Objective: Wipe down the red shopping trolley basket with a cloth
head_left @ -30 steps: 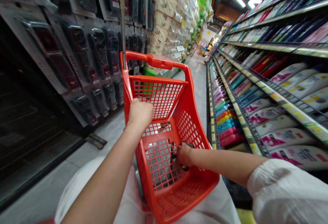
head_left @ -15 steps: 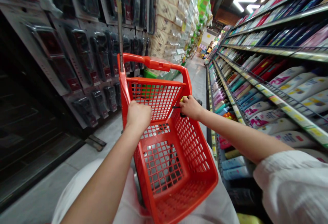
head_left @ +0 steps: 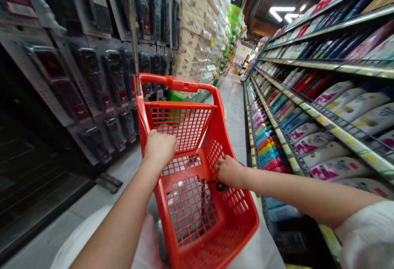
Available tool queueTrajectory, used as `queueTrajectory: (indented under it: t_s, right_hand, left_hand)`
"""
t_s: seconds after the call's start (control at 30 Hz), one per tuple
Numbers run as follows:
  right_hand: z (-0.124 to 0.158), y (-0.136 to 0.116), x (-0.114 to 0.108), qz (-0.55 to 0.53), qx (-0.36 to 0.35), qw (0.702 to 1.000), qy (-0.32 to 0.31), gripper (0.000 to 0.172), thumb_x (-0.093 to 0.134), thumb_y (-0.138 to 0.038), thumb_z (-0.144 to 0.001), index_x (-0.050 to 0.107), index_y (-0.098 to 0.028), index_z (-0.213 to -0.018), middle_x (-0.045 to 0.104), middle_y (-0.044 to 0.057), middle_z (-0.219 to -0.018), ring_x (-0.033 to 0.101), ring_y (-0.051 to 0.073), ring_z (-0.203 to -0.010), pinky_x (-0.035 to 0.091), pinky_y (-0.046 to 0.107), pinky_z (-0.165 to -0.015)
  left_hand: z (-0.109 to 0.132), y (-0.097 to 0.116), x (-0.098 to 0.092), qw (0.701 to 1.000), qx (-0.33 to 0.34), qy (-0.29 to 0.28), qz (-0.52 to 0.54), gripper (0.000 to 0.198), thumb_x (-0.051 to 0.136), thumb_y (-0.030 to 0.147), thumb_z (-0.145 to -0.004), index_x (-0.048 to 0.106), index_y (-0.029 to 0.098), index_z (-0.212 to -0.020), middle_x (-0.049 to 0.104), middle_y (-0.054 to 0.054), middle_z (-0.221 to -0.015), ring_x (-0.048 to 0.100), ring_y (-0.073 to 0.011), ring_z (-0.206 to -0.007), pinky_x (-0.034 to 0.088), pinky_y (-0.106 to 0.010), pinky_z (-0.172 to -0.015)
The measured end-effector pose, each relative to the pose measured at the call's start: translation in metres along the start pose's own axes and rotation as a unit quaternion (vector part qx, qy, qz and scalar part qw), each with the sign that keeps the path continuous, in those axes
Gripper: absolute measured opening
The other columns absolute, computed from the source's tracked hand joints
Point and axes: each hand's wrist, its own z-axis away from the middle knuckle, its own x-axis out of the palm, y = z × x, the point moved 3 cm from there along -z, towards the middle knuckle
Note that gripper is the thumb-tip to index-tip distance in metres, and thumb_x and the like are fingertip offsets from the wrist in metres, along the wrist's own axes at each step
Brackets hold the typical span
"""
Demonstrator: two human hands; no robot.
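Observation:
A red plastic shopping basket [head_left: 211,213] with lattice walls and a raised handle [head_left: 181,83] tilts towards me. Fingers curled over its left rim, my left hand [head_left: 160,148] is closed on it. Inside, by the right wall, my right hand [head_left: 230,172] is closed around a small black tool [head_left: 221,186] with a thin dark tip. The hand covers most of this tool, so its kind is unclear. A metal pole [head_left: 133,35] rises at the handle's left corner.
Shelves of bottles [head_left: 332,142] run along the right side of the aisle. At left hang black packaged goods [head_left: 89,70]; beyond them are stacked cream packs [head_left: 197,27]. Grey tiled floor [head_left: 234,101] stretches ahead. A metal rack foot [head_left: 109,183] juts out at lower left.
My right hand has gone down with the tool, from near the basket's upper right rim to deeper along its right wall. My left hand still grips the left rim. The view has shifted slightly.

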Motion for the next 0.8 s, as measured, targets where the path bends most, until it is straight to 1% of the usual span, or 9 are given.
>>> queueTrajectory:
  t_s: [0.1,0.17,0.27,0.33,0.4,0.47,0.63,0.73,0.8]
  right_hand:
    - [-0.020,0.068,-0.038,0.017,0.072,0.995,0.070,0.020,0.052,-0.019,-0.091,0.072,-0.016,-0.088,0.067,0.012,-0.101,0.053,0.024,-0.096,0.036,0.035,-0.073]
    - [-0.032,0.111,-0.059,0.015,0.140,0.981,0.136,0.021,0.051,-0.023,-0.093,0.072,-0.018,-0.092,0.065,0.010,-0.105,0.048,0.024,-0.102,0.034,0.034,-0.077]
    - [-0.041,0.157,-0.071,0.005,0.207,0.961,0.186,0.027,0.044,-0.024,-0.097,0.067,-0.018,-0.111,0.058,0.011,-0.118,0.042,0.026,-0.109,0.032,0.035,-0.079]
    - [-0.042,0.170,-0.068,-0.005,0.224,0.955,0.194,0.029,0.042,-0.025,-0.098,0.065,-0.019,-0.114,0.055,0.012,-0.122,0.040,0.026,-0.110,0.032,0.035,-0.078]
    - [-0.038,0.171,-0.060,-0.021,0.229,0.952,0.200,0.029,0.042,-0.026,-0.098,0.066,-0.020,-0.113,0.054,0.012,-0.121,0.040,0.028,-0.110,0.033,0.035,-0.077]
    - [-0.029,0.159,-0.049,-0.047,0.232,0.949,0.209,0.028,0.042,-0.027,-0.097,0.065,-0.021,-0.112,0.054,0.011,-0.120,0.040,0.029,-0.109,0.034,0.035,-0.077]
    - [0.009,0.090,-0.021,-0.114,0.217,0.946,0.210,0.024,0.045,-0.022,-0.093,0.065,-0.023,-0.107,0.055,0.010,-0.117,0.042,0.028,-0.107,0.035,0.036,-0.076]
    - [0.028,0.053,-0.010,-0.145,0.140,0.958,0.202,0.021,0.052,-0.021,-0.088,0.065,-0.024,-0.104,0.057,0.008,-0.111,0.044,0.026,-0.104,0.035,0.034,-0.076]
    - [0.033,0.049,-0.009,-0.163,0.088,0.964,0.193,0.021,0.056,-0.021,-0.084,0.065,-0.024,-0.103,0.058,0.007,-0.106,0.046,0.023,-0.098,0.036,0.032,-0.075]
  left_hand:
    - [-0.002,0.000,0.000,1.000,0.009,0.000,-0.004,0.038,0.043,0.034,-0.090,0.074,0.011,-0.085,0.075,-0.018,-0.084,0.070,-0.0337,-0.086,0.040,-0.043,-0.081]
    - [-0.003,0.001,0.000,1.000,0.011,-0.006,-0.007,0.039,0.043,0.034,-0.090,0.074,0.012,-0.086,0.075,-0.018,-0.084,0.069,-0.0334,-0.087,0.039,-0.042,-0.080]
    - [-0.005,0.001,-0.001,1.000,0.010,-0.015,-0.015,0.040,0.042,0.037,-0.091,0.075,0.013,-0.087,0.075,-0.017,-0.084,0.069,-0.0322,-0.085,0.039,-0.041,-0.080]
    - [-0.008,0.001,-0.001,1.000,0.007,-0.017,-0.024,0.042,0.042,0.038,-0.091,0.075,0.013,-0.087,0.075,-0.016,-0.084,0.069,-0.0315,-0.086,0.039,-0.040,-0.080]
    - [-0.012,-0.001,0.000,0.999,0.006,-0.016,-0.034,0.041,0.042,0.039,-0.091,0.074,0.014,-0.088,0.075,-0.016,-0.084,0.069,-0.0310,-0.086,0.039,-0.039,-0.080]
    - [-0.018,-0.004,0.002,0.999,0.007,-0.013,-0.044,0.041,0.043,0.040,-0.091,0.074,0.014,-0.088,0.075,-0.015,-0.084,0.069,-0.0304,-0.086,0.039,-0.038,-0.078]
    - [-0.037,-0.014,0.006,0.999,0.020,0.015,-0.044,0.043,0.039,0.041,-0.092,0.075,0.017,-0.090,0.076,-0.012,-0.088,0.069,-0.0285,-0.086,0.039,-0.036,-0.076]
    - [-0.048,-0.021,0.009,0.997,0.036,0.012,-0.065,0.045,0.041,0.045,-0.091,0.075,0.016,-0.089,0.076,-0.014,-0.086,0.069,-0.0294,-0.086,0.040,-0.036,-0.076]
    - [-0.054,-0.025,0.012,0.995,0.059,0.002,-0.076,0.046,0.042,0.048,-0.090,0.075,0.016,-0.088,0.076,-0.015,-0.085,0.069,-0.0296,-0.085,0.040,-0.036,-0.076]
